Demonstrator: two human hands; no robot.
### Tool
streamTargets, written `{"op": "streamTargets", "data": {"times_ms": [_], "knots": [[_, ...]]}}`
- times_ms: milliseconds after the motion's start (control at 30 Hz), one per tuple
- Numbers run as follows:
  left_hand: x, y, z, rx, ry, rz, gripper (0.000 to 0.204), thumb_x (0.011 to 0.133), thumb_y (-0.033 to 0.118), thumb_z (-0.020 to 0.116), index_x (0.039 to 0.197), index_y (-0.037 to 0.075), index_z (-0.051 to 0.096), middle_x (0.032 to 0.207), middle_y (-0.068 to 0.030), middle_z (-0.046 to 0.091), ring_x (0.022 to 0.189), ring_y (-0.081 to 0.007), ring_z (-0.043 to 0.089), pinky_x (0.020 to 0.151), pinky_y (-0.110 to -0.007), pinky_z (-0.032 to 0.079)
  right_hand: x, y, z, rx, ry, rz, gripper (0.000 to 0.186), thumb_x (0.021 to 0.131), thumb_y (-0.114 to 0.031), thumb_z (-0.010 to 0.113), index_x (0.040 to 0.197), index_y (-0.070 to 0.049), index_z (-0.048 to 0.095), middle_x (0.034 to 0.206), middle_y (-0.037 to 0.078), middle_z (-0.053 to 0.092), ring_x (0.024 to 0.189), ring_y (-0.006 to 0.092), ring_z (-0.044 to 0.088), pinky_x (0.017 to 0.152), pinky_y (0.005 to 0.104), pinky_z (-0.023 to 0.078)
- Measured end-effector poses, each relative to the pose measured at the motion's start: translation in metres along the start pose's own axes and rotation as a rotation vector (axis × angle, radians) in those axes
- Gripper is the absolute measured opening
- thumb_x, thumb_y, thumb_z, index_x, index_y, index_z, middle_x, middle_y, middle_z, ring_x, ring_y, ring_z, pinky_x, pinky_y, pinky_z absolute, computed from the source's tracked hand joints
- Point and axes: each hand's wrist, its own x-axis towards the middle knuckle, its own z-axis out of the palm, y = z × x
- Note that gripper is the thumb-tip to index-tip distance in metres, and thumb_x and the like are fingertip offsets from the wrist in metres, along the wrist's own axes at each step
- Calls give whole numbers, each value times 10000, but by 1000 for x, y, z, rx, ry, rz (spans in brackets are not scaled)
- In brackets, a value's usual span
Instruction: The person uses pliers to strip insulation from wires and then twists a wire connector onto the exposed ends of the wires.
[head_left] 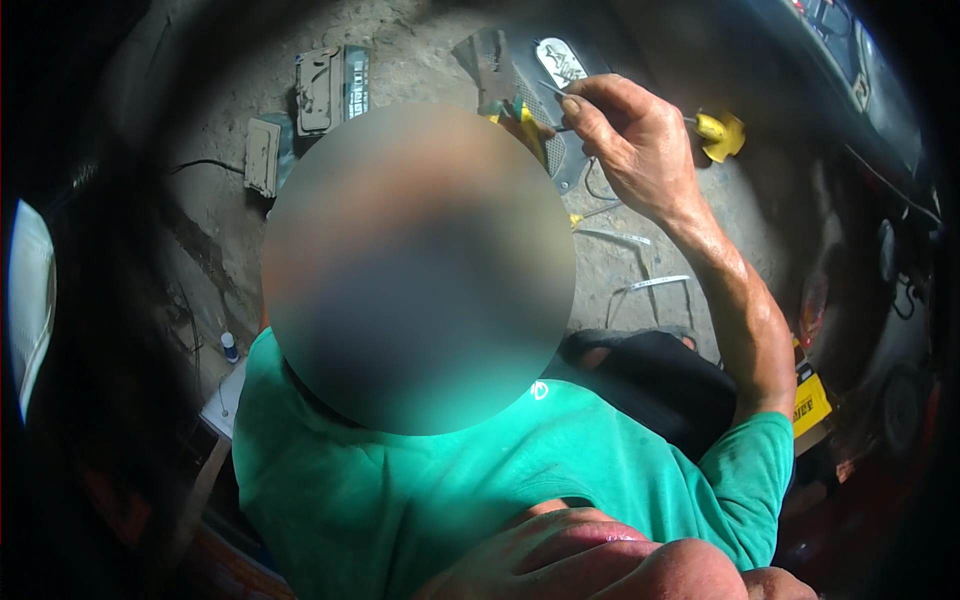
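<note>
Thin metal rod (553, 90) shows at the upper centre of the frame, pinched between the thumb and forefinger of our right hand (640, 140). Our left hand is hidden behind the blurred patch, so we cannot tell how its fingers stand. We judge the work to be under way: we see nothing clearly finished, and cannot tell how much is left. A grey box (318, 92) at upper left, a small bottle (230, 350) at left and a yellow box (811, 404) at lower right hide their contents.
</note>
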Motion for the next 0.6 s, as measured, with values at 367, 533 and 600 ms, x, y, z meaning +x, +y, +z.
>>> {"op": "streamTargets", "data": {"times_ms": [367,533,600], "knots": [[6,22,32,249,77,112,402,910,135,593,1287,-1,580,1093,-84,645,1015,-195,587,942,-368,468,1,1,2,-54,70,-158,180,978,-171,706,1019,3,685,868,174,738,789,274,767,661,324,621],[20,3,33,453,281,281,414,925,177,594,1293,-11,566,1173,-192,640,1120,-317,623,1026,-422,473,3,2,4,-91,79,-181,190,980,-183,705,997,6,683,833,165,733,747,259,760,622,326,610],[17,11,35,498,313,251,412,931,177,593,1295,-14,563,1196,-211,631,1154,-339,616,1044,-435,469,3,2,3,-107,84,-185,192,981,-184,703,987,7,681,823,161,731,732,253,757,608,327,606]]}}
